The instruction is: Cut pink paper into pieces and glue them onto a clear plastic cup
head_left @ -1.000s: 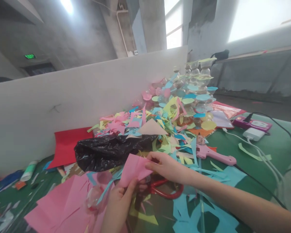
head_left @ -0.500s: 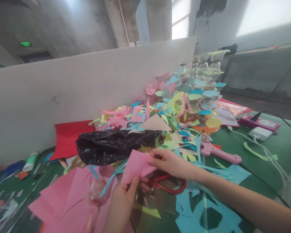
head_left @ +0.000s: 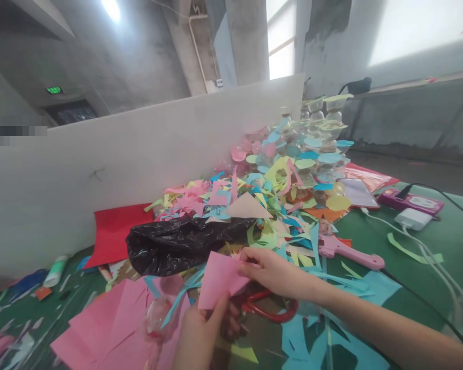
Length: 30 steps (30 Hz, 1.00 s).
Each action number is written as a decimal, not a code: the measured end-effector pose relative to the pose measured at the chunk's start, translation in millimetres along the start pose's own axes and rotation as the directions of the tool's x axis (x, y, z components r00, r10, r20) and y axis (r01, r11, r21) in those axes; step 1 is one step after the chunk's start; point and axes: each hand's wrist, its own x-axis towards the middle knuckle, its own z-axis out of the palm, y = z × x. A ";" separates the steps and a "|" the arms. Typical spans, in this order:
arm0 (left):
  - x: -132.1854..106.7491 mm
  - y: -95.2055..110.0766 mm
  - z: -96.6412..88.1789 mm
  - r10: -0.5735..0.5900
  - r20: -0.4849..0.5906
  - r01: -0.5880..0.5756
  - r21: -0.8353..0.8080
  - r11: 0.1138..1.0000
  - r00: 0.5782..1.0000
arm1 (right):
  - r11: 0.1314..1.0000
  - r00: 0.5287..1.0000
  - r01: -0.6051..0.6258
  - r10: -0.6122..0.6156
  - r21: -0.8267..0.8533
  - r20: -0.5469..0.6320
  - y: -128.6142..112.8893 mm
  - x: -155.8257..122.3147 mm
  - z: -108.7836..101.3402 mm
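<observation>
Both my hands pinch one small pink paper piece [head_left: 219, 277] above the table. My left hand [head_left: 202, 334] grips its lower edge between thumb and fingers. My right hand [head_left: 272, 272] holds its right corner with closed fingertips. Red-handled scissors [head_left: 272, 308] lie on the table just under my right hand; their blades are hidden. A crumpled black plastic bag [head_left: 177, 241] lies directly behind the paper.
A heap of coloured paper scraps [head_left: 262, 190] fills the table's middle, against a white partition board [head_left: 139, 154]. Pink sheets [head_left: 111, 329] lie front left, a red sheet [head_left: 113, 234] behind. A pink tool [head_left: 351, 252], white charger [head_left: 412, 218] and cables lie right.
My hands and the pink paper have kept nearly the same hold; the paper sits slightly lower and right in view as the camera shifted a little.
</observation>
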 end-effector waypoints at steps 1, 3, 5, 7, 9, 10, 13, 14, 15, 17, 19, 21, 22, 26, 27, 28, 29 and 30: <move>-1.0 0.3 1.0 0.017 -0.001 -0.017 0.013 1.000 1.000 | 1.000 1.000 -0.004 0.004 -0.004 0.001 0.0 -0.4 -0.5; -1.9 1.0 2.2 0.052 0.002 -0.052 0.047 0.998 0.999 | 1.000 1.000 -0.007 0.007 0.000 -0.001 -1.1 -0.7 -2.2; -1.8 1.4 2.2 0.056 0.003 -0.056 0.095 0.994 0.998 | 1.000 1.000 -0.011 0.012 0.009 -0.008 -2.7 -0.4 -3.8; -1.4 1.3 1.5 0.043 -0.021 -0.039 0.153 0.987 0.999 | 1.000 1.000 -0.021 0.021 0.013 -0.008 -3.3 0.2 -4.1; -1.6 1.2 0.8 0.046 -0.041 -0.037 0.189 0.981 0.998 | 0.999 1.000 -0.029 0.029 0.024 -0.011 -2.4 0.6 -3.0; -2.0 1.3 0.5 0.056 -0.050 -0.045 0.196 0.980 0.997 | 0.999 0.999 -0.032 0.033 0.035 -0.012 -1.6 0.7 -2.2; -3.6 2.5 -0.5 0.082 -0.079 -0.064 0.213 0.975 0.993 | 0.995 0.999 -0.053 0.053 0.089 -0.002 0.3 0.7 -0.5; -3.9 3.1 -1.1 0.088 -0.098 -0.063 0.229 0.971 0.991 | 0.991 0.998 -0.063 0.063 0.114 0.008 0.1 0.9 -0.7; -4.0 3.9 -1.9 0.088 -0.118 -0.057 0.245 0.968 0.989 | 0.987 0.997 -0.071 0.069 0.144 0.019 -0.5 1.3 -1.3; -4.0 5.9 -3.5 0.072 -0.156 -0.032 0.249 0.968 0.985 | 0.968 0.996 -0.082 0.074 0.238 0.041 -2.9 1.9 -3.1; -4.8 8.8 -3.7 0.032 -0.168 0.003 0.205 0.979 0.985 | 0.928 0.995 -0.096 0.077 0.360 0.066 -6.1 1.6 -4.7; -7.9 12.0 -1.3 -0.001 -0.166 0.027 0.153 0.988 0.986 | 0.885 0.994 -0.106 0.075 0.453 0.085 -9.2 -0.7 -4.9; -10.2 13.4 1.1 -0.003 -0.168 0.027 0.137 0.990 0.986 | 0.869 0.992 -0.107 0.064 0.484 0.105 -10.7 -2.8 -4.2; -20.0 14.2 14.3 0.089 -0.254 -0.046 0.169 0.984 0.963 | 0.841 0.952 -0.145 -0.025 0.521 0.306 -16.5 -13.8 0.7; -21.2 13.3 17.1 0.114 -0.262 -0.069 0.176 0.982 0.958 | 0.843 0.939 -0.161 -0.029 0.514 0.342 -17.9 -16.1 1.8; -21.5 12.3 19.5 0.134 -0.260 -0.090 0.173 0.981 0.956 | 0.848 0.936 -0.167 -0.025 0.503 0.352 -19.3 -18.0 2.4; -21.0 11.6 21.3 0.143 -0.248 -0.106 0.159 0.982 0.958 | 0.854 0.939 -0.162 -0.021 0.495 0.343 -20.5 -19.3 2.6; -19.8 11.5 22.8 0.144 -0.228 -0.114 0.138 0.984 0.963 | 0.855 0.945 -0.146 -0.029 0.499 0.326 -21.6 -20.0 2.2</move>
